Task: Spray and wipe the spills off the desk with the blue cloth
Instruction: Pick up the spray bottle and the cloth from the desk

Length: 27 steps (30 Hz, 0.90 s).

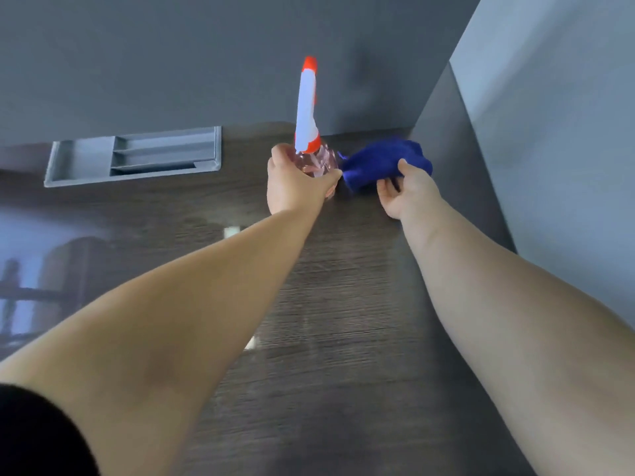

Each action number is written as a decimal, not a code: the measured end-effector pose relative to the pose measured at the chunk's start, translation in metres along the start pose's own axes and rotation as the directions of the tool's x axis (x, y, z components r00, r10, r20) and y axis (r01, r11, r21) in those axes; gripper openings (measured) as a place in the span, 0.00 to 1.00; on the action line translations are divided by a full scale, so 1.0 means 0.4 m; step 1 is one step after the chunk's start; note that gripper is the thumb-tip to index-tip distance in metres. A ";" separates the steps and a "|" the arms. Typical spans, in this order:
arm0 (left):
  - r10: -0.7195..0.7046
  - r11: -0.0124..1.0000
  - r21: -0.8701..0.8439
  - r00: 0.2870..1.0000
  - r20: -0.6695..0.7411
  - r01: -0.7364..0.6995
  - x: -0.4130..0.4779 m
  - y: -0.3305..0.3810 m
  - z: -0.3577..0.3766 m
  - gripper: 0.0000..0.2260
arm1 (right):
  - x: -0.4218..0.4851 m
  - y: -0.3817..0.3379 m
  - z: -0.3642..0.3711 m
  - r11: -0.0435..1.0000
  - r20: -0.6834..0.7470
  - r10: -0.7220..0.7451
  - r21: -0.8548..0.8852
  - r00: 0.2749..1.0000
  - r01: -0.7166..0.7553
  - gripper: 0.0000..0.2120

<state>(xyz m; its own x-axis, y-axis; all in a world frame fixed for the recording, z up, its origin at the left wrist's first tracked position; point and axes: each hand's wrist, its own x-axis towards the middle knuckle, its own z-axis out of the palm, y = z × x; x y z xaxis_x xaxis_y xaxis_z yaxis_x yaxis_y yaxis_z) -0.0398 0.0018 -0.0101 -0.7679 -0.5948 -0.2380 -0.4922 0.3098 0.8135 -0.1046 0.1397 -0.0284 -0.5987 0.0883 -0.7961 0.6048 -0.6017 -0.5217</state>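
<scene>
Blue cloth (385, 159): crumpled, just right of the spray bottle (318, 163).
Spray bottle: clear pink, white-and-orange head.
Left hand (297, 182): fingers wrapped round the bottle.
Right hand (407, 190): fingers curled, gripping the cloth.

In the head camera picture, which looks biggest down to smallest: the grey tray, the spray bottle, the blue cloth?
Largest: grey tray.
Then: spray bottle and blue cloth, too alike to rank; the left hand and right hand hide part of each.

Single wide-angle head view, looking forward and down, close over desk (343, 304).
</scene>
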 end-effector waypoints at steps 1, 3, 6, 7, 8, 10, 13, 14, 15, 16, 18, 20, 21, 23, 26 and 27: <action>-0.006 1.000 -0.002 1.000 -0.011 0.006 0.009 0.004 0.006 0.31 | 0.010 -0.001 -0.010 0.993 -0.023 -0.043 -0.110 0.999 0.040 0.18; -0.011 1.000 0.000 1.000 -0.025 0.011 0.020 0.009 0.015 0.31 | 0.013 -0.002 -0.038 0.801 -0.034 -0.259 -0.566 0.965 0.195 0.13; -0.014 1.000 0.016 0.999 -0.045 0.015 0.028 0.010 0.031 0.33 | 0.013 -0.007 -0.095 0.043 0.280 -0.634 -0.918 0.721 0.394 0.11; -0.015 1.000 0.023 0.999 -0.049 0.016 0.029 0.008 0.036 0.34 | 0.016 -0.010 -0.105 -0.159 0.435 -0.659 -0.878 0.613 0.452 0.10; -0.014 0.999 0.028 0.999 -0.053 0.015 0.030 0.006 0.040 0.35 | 0.021 -0.012 -0.107 -0.346 0.607 -0.607 -0.783 0.513 0.518 0.10; -0.009 1.000 0.021 0.999 -0.052 0.010 0.029 -0.001 0.046 0.39 | 0.053 -0.009 -0.109 -0.628 0.869 -0.305 -0.491 0.390 0.603 0.15; 0.009 0.999 -0.053 1.000 -0.023 -0.011 0.020 -0.023 0.045 0.42 | 0.097 -0.004 -0.113 -0.723 0.882 -0.057 -0.359 0.467 0.590 0.21; 0.020 0.998 -0.065 1.000 -0.018 -0.021 0.016 -0.031 0.044 0.42 | 0.106 0.000 -0.112 -0.742 0.869 -0.070 -0.374 0.490 0.557 0.22; 0.031 0.997 -0.069 0.999 -0.019 -0.032 0.014 -0.037 0.043 0.41 | 0.113 0.004 -0.107 -0.762 0.863 -0.096 -0.384 0.496 0.522 0.23; 0.041 0.997 -0.069 0.999 -0.025 -0.042 0.013 -0.040 0.043 0.40 | 0.117 0.007 -0.095 -0.774 0.853 -0.116 -0.398 0.508 0.492 0.24; 0.043 0.996 -0.077 0.999 -0.032 -0.046 0.015 -0.038 0.045 0.39 | 0.125 0.011 -0.063 -0.771 0.822 -0.133 -0.437 0.554 0.464 0.25; 0.041 0.996 -0.083 0.999 -0.027 -0.043 0.023 -0.031 0.047 0.39 | 0.133 0.011 -0.041 -0.768 0.801 -0.111 -0.446 0.589 0.461 0.26; 0.043 0.995 -0.084 0.999 -0.024 -0.045 0.028 -0.028 0.049 0.39 | 0.139 0.009 -0.039 -0.772 0.799 -0.094 -0.435 0.594 0.463 0.27; 0.052 0.995 -0.080 0.998 -0.023 -0.054 0.038 -0.022 0.053 0.39 | 0.148 -0.002 -0.044 -0.791 0.801 -0.053 -0.398 0.597 0.464 0.28; 0.053 0.995 -0.082 0.998 -0.031 -0.055 0.046 -0.017 0.059 0.39 | 0.150 -0.011 -0.046 -0.810 0.798 -0.009 -0.359 0.603 0.463 0.28; 0.053 0.995 -0.082 0.998 -0.034 -0.056 0.046 -0.017 0.061 0.39 | 0.149 -0.012 -0.043 -0.811 0.796 -0.007 -0.359 0.606 0.463 0.28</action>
<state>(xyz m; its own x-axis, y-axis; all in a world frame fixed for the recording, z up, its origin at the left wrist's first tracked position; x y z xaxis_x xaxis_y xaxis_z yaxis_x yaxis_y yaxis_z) -0.0607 0.0071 -0.0330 -0.7786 -0.6022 -0.1764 -0.4134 0.2806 0.8662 -0.1341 0.1615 -0.0788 -0.7845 -0.5739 -0.2348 -0.5786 0.8137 -0.0556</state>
